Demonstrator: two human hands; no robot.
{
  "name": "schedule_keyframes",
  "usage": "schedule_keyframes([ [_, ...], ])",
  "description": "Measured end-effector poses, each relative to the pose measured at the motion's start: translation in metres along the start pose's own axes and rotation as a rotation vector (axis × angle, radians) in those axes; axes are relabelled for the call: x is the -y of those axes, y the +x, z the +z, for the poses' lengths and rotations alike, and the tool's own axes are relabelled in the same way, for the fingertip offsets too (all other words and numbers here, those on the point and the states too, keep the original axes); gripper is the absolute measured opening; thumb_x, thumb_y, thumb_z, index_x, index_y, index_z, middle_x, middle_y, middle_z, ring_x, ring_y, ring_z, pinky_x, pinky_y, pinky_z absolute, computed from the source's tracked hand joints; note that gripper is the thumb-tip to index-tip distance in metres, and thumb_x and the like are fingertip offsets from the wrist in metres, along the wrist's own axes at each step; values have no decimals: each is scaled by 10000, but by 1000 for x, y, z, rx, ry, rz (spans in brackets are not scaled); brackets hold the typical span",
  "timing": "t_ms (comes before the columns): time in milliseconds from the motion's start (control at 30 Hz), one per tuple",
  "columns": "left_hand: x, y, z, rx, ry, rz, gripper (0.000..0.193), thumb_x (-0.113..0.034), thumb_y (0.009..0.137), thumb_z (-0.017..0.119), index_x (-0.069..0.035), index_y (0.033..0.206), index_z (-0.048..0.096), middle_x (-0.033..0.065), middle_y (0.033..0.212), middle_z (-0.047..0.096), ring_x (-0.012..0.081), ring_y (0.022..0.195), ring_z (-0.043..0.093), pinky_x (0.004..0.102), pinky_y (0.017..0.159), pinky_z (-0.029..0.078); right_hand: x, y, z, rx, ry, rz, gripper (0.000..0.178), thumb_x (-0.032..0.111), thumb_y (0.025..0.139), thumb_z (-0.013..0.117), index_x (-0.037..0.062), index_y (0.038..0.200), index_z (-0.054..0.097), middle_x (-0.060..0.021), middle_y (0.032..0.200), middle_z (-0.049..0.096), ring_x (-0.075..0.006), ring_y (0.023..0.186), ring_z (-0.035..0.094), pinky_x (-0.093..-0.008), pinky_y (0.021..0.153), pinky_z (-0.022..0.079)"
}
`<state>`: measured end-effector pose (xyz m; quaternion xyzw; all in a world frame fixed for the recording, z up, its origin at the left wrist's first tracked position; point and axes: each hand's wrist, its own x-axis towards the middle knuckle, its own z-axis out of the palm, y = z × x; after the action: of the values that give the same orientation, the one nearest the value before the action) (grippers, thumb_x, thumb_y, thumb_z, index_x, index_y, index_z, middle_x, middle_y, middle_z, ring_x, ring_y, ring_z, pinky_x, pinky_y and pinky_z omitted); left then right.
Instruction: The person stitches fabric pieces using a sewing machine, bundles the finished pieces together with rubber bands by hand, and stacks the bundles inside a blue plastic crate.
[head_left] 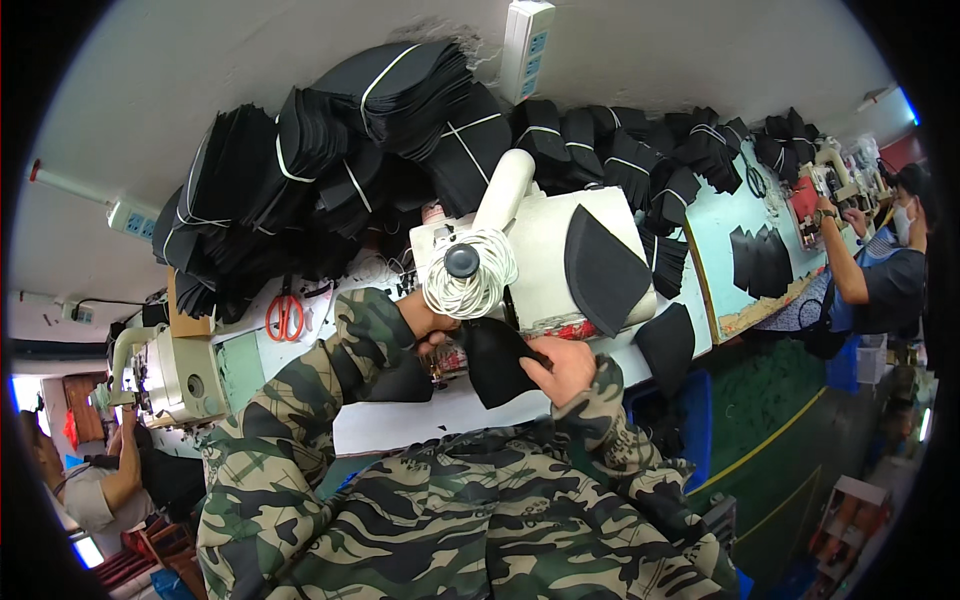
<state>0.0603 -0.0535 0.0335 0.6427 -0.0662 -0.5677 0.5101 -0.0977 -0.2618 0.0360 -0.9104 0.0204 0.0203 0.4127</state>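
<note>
A curved black fabric panel (500, 365) lies under the head of a cream sewing machine (505, 190), spread over the white work surface. My right hand (566, 370) grips its right edge, thumb on top and fingers bent around it. My left hand (428, 318) is beside the needle area, its fingers curled. A coil of white cord (492, 265) around a black knob hides part of that hand, and what it holds cannot be made out. Another black piece (400, 383) shows under my left forearm. One more black panel (605, 270) rests on the machine's flat cream top.
Tied bundles of black panels (400, 95) are heaped along the wall. Orange-handled scissors (285, 315) lie left of my arm. A loose panel (666, 347) hangs at the table's right edge above a blue bin (697, 430). Co-workers sit at machines far right (850, 260) and far left.
</note>
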Motion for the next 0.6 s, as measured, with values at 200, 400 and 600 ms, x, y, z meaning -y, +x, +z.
schedule_keyframes([
  [200,51,8,-51,-593,688,239,250,-268,902,476,-46,931,587,117,602,586,233,518,600,358,409,434,-12,-15,-43,-235,197,59,142,60,759,634,-5,885,641,-117,715,613,-186,631,594,-289,590,464],
  [400,141,-27,-43,-325,1423,-73,404,-337,823,596,-102,1136,497,152,937,631,333,675,633,451,555,482,-2,6,-82,-606,-429,-138,163,63,727,652,48,889,658,-88,868,599,-251,771,575,-333,644,466],
  [600,147,-33,-22,-641,1483,161,281,-304,779,636,-131,958,505,69,884,559,296,594,601,407,496,476,39,10,-28,-499,-185,-247,292,132,729,667,6,985,607,-139,963,602,-309,843,572,-384,741,461],
])
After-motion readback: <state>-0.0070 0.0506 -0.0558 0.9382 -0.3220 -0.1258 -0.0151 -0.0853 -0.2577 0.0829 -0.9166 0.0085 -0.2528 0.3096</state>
